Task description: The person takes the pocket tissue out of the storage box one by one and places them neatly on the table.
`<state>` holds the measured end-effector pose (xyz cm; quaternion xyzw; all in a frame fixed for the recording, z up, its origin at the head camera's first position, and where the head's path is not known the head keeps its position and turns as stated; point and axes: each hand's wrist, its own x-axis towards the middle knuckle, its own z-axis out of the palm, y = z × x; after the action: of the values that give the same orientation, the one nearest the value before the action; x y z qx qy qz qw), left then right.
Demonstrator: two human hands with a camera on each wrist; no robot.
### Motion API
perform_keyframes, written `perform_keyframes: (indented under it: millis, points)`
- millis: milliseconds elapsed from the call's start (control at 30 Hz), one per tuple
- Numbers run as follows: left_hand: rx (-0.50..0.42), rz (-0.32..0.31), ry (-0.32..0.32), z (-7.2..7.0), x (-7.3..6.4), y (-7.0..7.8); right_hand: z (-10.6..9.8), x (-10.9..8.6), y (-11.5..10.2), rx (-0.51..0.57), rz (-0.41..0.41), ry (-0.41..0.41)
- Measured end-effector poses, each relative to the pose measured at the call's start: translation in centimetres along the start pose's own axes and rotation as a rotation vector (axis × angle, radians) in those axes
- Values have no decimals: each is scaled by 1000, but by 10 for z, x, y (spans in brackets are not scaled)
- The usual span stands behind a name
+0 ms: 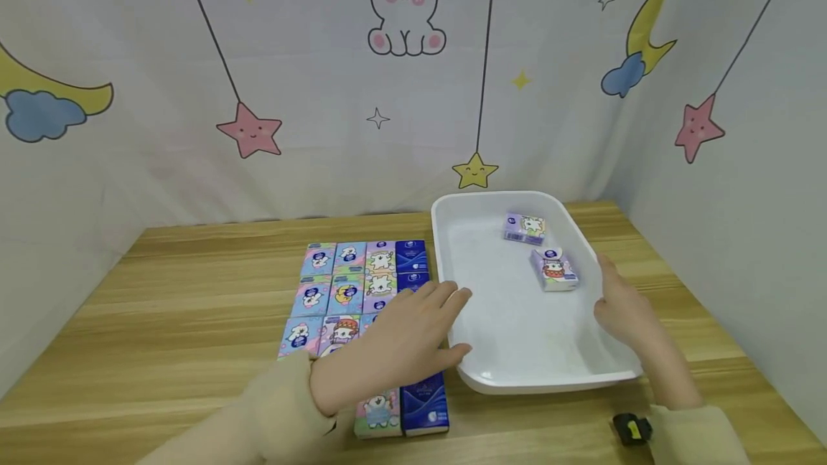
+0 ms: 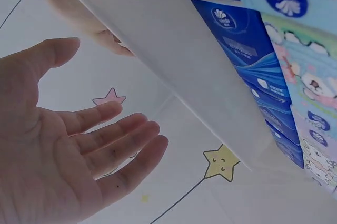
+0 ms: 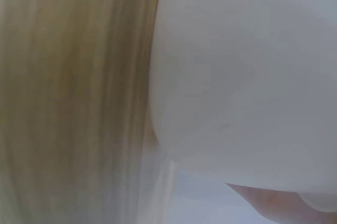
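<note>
My left hand (image 1: 413, 329) reaches over the near left part of a white plastic basin (image 1: 494, 336), fingers spread. In the left wrist view the left hand (image 2: 100, 145) has relaxed fingers and an empty palm. On the basin's right rim, my right hand (image 1: 627, 307) holds the edge; part of its skin (image 3: 279, 203) shows past the white wall in the right wrist view. Inside lie two tissue packs, a purple one (image 1: 525, 229) at the back and a tilted white-and-purple one (image 1: 553, 270). Rows of cartoon tissue packs (image 1: 311, 297) and dark blue packs (image 1: 425, 404) stand left of it, partly hidden by my left arm.
A wooden table (image 1: 161, 321) carries everything. Behind it hangs a white curtain (image 1: 310, 63) printed with stars, moons and a rabbit. A small black object (image 1: 632, 429) with a yellow-green patch is beside my right sleeve.
</note>
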<state>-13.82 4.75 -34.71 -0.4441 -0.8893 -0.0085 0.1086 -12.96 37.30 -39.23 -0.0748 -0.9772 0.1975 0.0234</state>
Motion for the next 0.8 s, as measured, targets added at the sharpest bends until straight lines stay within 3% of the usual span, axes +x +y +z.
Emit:
perform_keyframes:
  millis: [400, 667, 800]
  points:
    - [-32, -35, -59, 5, 46, -5, 1, 0, 0, -5, -6, 7]
    - [-81, -79, -16, 11, 78, -11, 1, -1, -1, 2, -5, -1]
    - [-117, -103, -27, 10, 94, -9, 0, -1, -1, 8, 0, -7]
